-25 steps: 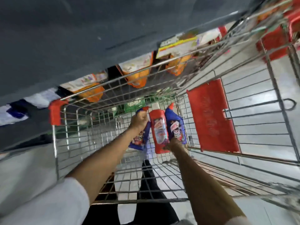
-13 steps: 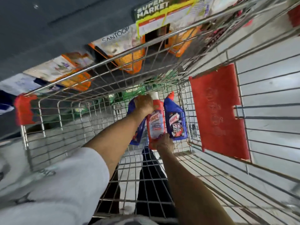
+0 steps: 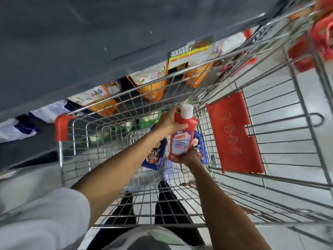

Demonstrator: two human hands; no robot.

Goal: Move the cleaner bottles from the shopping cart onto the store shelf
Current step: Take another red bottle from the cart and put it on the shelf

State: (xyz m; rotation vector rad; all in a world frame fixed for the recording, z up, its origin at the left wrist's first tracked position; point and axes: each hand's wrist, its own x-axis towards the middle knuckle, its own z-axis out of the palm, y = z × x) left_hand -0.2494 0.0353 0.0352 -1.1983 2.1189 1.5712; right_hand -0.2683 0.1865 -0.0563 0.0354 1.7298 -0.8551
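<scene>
Both hands grasp the red bottle (image 3: 180, 143): left hand (image 3: 169, 121) at its neck, right hand (image 3: 187, 157) cupping its base at six o'clock, steadying it clear of two blue bottles (image 3: 155, 156) in the cart (image 3: 111, 141).

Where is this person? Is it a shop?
Most likely a supermarket: a wire shopping cart holds cleaner bottles, beside a shelf of packaged goods with a price tag.

Your wire shopping cart (image 3: 100, 134) carries two blue cleaner bottles (image 3: 154, 156) on its mesh bottom; orange pouches (image 3: 153, 87) sit on the store shelf (image 3: 108, 42) beyond.
</scene>
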